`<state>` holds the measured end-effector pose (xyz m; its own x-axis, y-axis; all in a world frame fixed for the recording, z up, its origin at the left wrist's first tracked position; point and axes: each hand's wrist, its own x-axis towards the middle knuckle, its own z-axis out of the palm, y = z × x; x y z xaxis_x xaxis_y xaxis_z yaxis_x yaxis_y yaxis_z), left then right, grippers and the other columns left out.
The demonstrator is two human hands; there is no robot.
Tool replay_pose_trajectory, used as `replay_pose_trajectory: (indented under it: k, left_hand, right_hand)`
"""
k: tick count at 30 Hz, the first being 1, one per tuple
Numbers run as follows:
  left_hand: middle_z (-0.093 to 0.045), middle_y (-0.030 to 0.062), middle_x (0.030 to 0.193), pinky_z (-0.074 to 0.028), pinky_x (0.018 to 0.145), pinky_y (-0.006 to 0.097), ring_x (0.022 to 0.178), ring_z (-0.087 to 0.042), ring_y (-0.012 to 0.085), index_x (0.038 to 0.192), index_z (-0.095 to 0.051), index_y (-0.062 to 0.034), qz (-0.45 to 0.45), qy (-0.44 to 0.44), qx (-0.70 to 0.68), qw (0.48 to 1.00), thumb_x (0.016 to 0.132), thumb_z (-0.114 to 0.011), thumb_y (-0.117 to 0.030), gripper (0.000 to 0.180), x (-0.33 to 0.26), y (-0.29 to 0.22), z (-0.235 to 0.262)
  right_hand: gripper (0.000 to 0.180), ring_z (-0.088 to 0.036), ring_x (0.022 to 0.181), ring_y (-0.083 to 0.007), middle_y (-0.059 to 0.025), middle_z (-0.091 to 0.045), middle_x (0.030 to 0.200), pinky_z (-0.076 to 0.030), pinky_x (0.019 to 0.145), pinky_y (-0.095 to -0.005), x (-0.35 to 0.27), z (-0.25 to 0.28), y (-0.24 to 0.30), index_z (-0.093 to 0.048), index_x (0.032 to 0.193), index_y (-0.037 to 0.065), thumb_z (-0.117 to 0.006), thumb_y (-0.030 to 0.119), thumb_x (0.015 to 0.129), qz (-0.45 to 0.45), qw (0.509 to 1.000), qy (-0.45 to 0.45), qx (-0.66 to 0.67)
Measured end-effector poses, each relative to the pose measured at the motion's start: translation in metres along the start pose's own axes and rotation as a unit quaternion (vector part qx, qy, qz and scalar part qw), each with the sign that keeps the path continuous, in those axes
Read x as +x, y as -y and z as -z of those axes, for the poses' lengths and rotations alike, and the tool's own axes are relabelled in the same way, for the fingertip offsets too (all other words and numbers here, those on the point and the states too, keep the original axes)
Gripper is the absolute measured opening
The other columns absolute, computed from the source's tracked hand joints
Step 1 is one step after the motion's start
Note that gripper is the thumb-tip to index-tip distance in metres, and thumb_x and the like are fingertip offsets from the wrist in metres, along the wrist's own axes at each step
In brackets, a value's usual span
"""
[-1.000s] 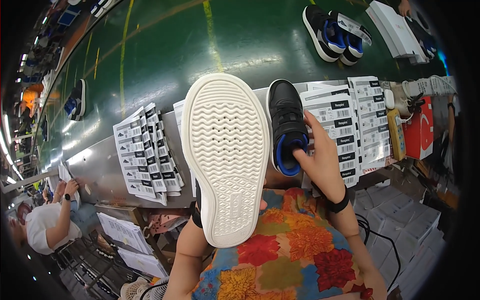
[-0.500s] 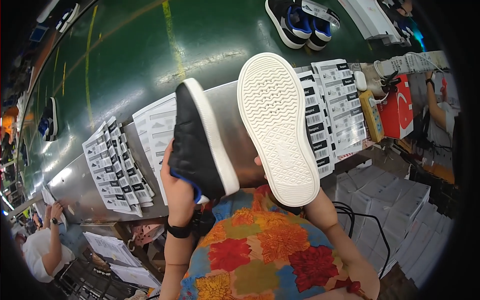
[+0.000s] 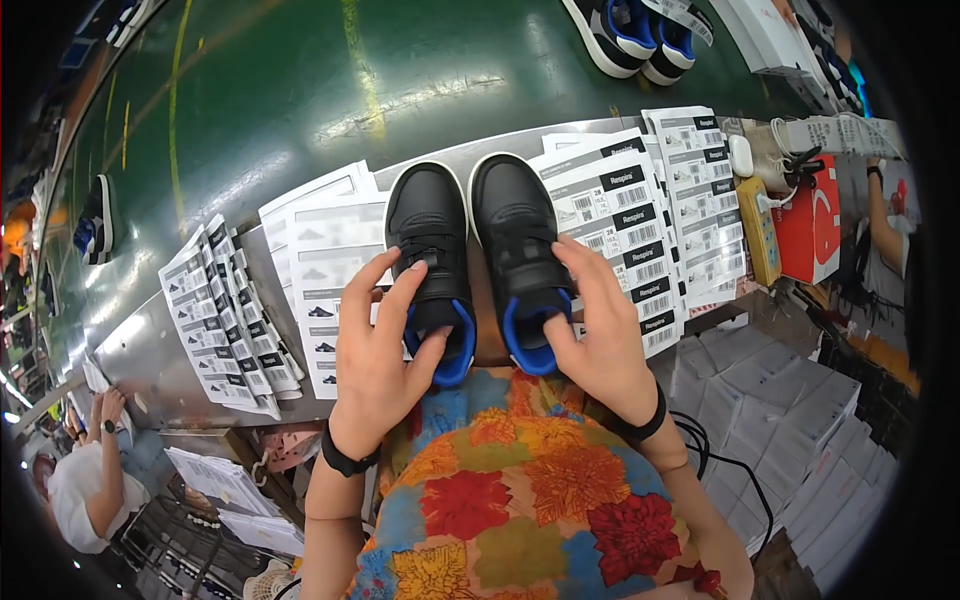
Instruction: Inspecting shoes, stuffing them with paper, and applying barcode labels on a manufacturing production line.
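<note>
Grip of the left hand (image 3: pixel 378 360): closed lightly on the left shoe (image 3: pixel 428 210), thumb at the collar, forefinger on the strap, another fingertip along the outer side. Grip of the right hand (image 3: pixel 606 352) matched it on the right shoe (image 3: pixel 512 205), thumb at the blue-lined opening, fingers bent over the outer flank. Both shoes, black with white rims, sat side by side over the metal front of the counter (image 3: pixel 150 370), toes pointing away from the person, heels near the flowered apron (image 3: pixel 535 490); could not tell whether they bore on the metal or were held just above it. Fresh change: both uppers faced up. Half a second earlier the right shoe showed its white sole and the left was tipped on its side; a second earlier the left sole filled the middle of the view while the right shoe already lay upper-up. Judged meaning for the work in hand: soles had been shown in turn, and with the pair level and aligned, straps and openings were the parts within easy reach. Also different from the half-second-old frame: the two hands stood at like height, mirrored, and more of the label sheets (image 3: pixel 630 230) to the right was uncovered. Another pair of shoes (image 3: pixel 640 40) stayed on the green surface (image 3: pixel 250 100) beyond, well apart.
</note>
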<state>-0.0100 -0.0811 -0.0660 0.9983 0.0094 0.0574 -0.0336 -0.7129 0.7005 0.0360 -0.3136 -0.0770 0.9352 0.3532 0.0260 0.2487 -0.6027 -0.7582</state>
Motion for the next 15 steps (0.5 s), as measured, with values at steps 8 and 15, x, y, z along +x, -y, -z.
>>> replay_pose_trajectory:
  k: [8, 15]
  left_hand:
    - [-0.059, 0.0149, 0.111, -0.052, 0.079, 0.044, 0.103, -0.061, 0.0372, 0.105, -0.063, -0.0049, -0.23, -0.007, 0.102, 0.968, 0.051, -0.084, -0.006, 0.058, 0.019, 0.018, 0.002]
    - [-0.069, 0.0132, 0.089, -0.054, 0.065, 0.033, 0.075, -0.068, 0.0263, 0.093, -0.068, 0.0009, -0.244, -0.047, 0.058, 0.967, 0.058, -0.084, -0.008, 0.039, 0.058, -0.008, 0.028]
  right_hand:
    - [0.04, -0.062, 0.105, -0.0331, -0.0154, -0.062, 0.117, -0.054, 0.087, -0.0439, 0.027, 0.015, -0.001, -0.062, 0.109, 0.002, -0.075, 0.014, 0.073, 0.279, 0.951, 0.032, -0.132]
    - [0.017, -0.061, 0.068, -0.027, -0.0111, -0.063, 0.079, -0.046, 0.056, -0.0347, 0.081, 0.027, 0.018, -0.062, 0.081, 0.0, -0.074, 0.007, 0.071, 0.269, 0.962, 0.038, -0.003]
